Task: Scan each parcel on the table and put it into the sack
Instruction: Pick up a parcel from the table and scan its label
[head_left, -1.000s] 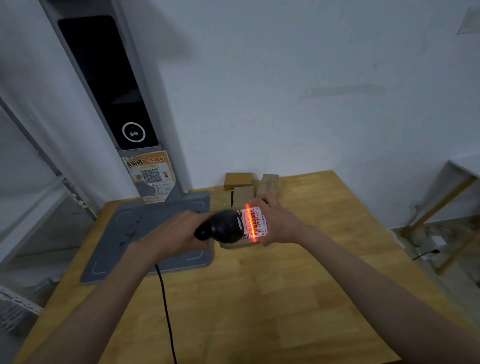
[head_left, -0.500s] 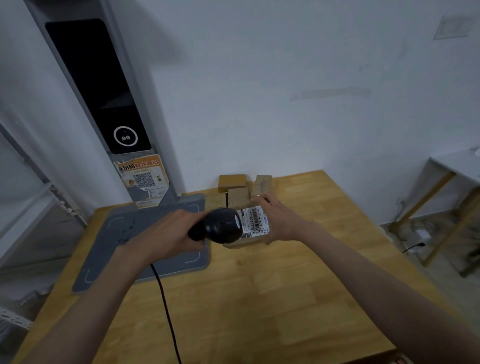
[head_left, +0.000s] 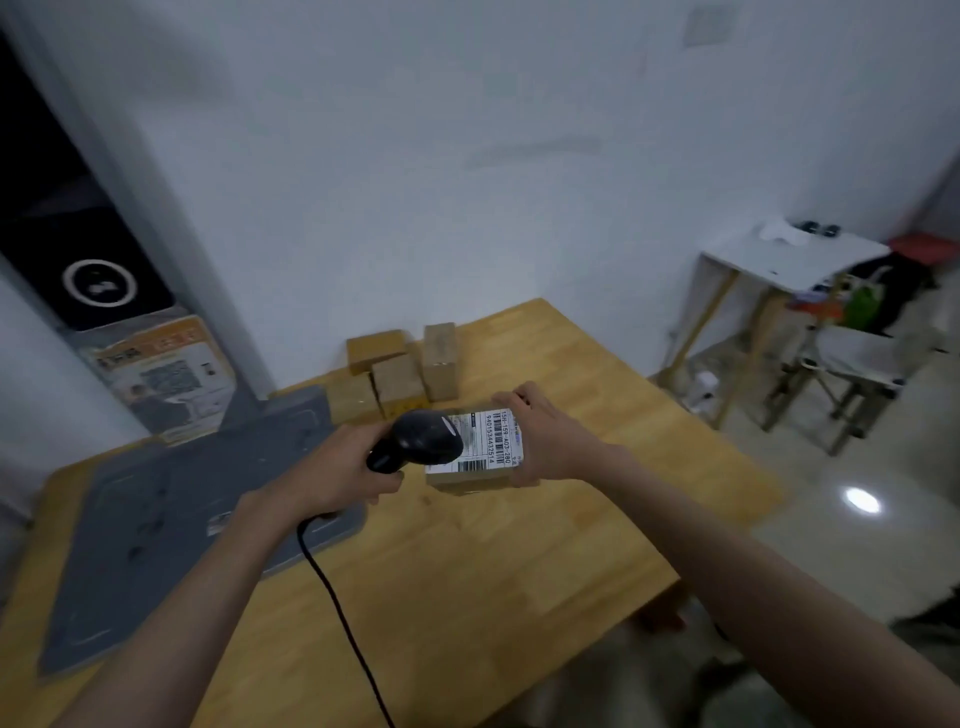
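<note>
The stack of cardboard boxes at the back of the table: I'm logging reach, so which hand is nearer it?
Right. The right hand sits just in front of the stack; the left hand is farther back.

I note: 4 boxes at table rear; mat left; held parcel before the boxes.

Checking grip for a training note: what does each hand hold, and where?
Left hand grips the scanner by its handle; right hand holds the parcel by its right side.
</note>
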